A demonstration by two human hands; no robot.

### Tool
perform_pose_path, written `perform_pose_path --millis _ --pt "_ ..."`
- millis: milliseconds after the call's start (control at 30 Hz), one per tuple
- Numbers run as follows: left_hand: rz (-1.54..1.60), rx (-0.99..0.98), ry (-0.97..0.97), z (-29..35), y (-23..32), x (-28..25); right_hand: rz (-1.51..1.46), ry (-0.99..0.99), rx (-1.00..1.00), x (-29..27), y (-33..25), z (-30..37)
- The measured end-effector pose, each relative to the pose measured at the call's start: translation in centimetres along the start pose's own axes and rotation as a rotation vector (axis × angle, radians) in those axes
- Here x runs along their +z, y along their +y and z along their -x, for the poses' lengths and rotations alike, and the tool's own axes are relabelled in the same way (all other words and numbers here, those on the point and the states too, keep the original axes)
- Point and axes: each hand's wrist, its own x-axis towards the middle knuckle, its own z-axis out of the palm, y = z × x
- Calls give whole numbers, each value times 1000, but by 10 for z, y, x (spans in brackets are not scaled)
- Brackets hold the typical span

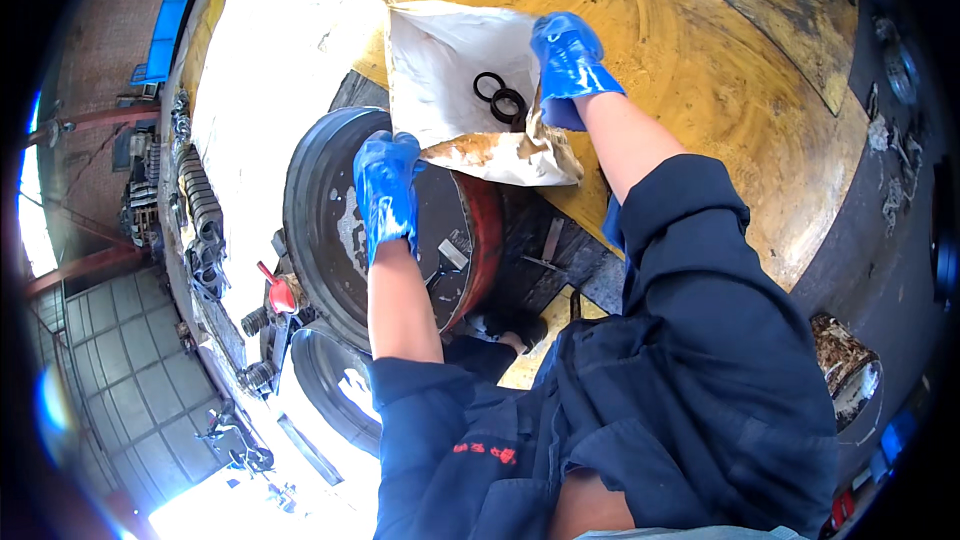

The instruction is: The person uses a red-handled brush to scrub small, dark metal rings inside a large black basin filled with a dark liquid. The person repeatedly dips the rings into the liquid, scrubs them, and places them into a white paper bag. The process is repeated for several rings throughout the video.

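The left hand point(388, 190), in a blue rubber glove, pinches the lower left corner of a white sack point(450, 80), fingers closed on the woven fabric. The right hand point(567, 62), gloved the same way, grips the sack's right edge, fingers curled around the fold. The sack is held open between both hands, its mouth facing up; the lower lip is stained brown and crumpled. Two black rubber rings point(499, 95), round and smooth, lie inside against the pale lining, overlapping each other just beside the right hand.

Below the sack stands a round drum point(330, 230) with a dark flat lid and a red side wall; the left hand is over its lid. A large yellow disc point(720, 70) with a scuffed, swirled surface spreads behind and to the right, its curved rim running down the right side. Metal parts point(205, 230) line the left edge. Open room remains over the yellow disc above and right of the sack
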Motion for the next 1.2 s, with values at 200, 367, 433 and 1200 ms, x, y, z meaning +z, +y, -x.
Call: perform_pose_path --millis 200,367,433,1200 --pt "223 -59 14 44 26 -18 -58 74 16 -32 17 -11" --pt "503 -11 -40 41 24 -29 30 88 -4 -44 20 -18" --pt "513 -111 -47 41 37 -40 202 -8 -50 -40 23 -22" --pt "-21 -97 -13 17 17 3 -278 -162 -138 -15 -8 12"
